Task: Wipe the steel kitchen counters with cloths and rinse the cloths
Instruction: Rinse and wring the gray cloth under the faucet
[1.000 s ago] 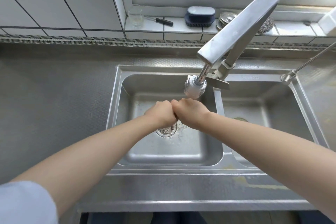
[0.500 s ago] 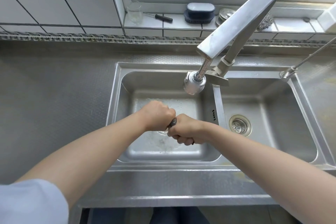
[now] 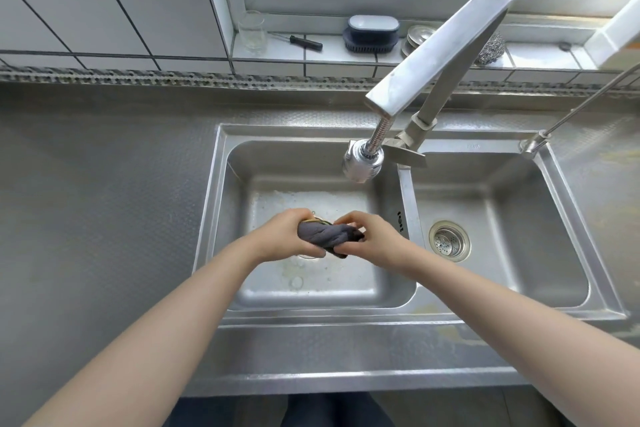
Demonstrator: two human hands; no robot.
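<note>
Near edge: steel bench (image 3: 346,350) front lip, yellowish stain toward the right.

Both forearms reaching in over the left basin (image 3: 239,184). Left hand (image 3: 282,236) wrapped round one end of a dark grey cloth (image 3: 327,234), fingers curled under it. Right hand (image 3: 375,236) pinching the other end, fingertips on top, thumb below. Cloth twisted into a tight roll between the two hands, held above the drain, clear of the basin floor. Looks like wringing after a rinse.

Basin floor beneath: wet, with bubbles and pale residue. Right basin (image 3: 561,218) with strainer (image 3: 449,240), nothing in it.

Spray head (image 3: 363,163) hanging just beyond the hands, above the left basin; no stream visible.

Far: sill with glass (image 3: 252,32), screwdriver (image 3: 302,42), brush (image 3: 372,33), steel scourer (image 3: 491,47).

Risks, as judged:
- Right-hand hold is only a pinch; a harder twist on wet fabric could slip that end free and drop it into the residue, needing another rinse.
- Raising the hands mid-wring could knock the spray head.
- Carrying the cloth out under-wrung would drip on bench and floor, leaving streaks on the steel.
</note>
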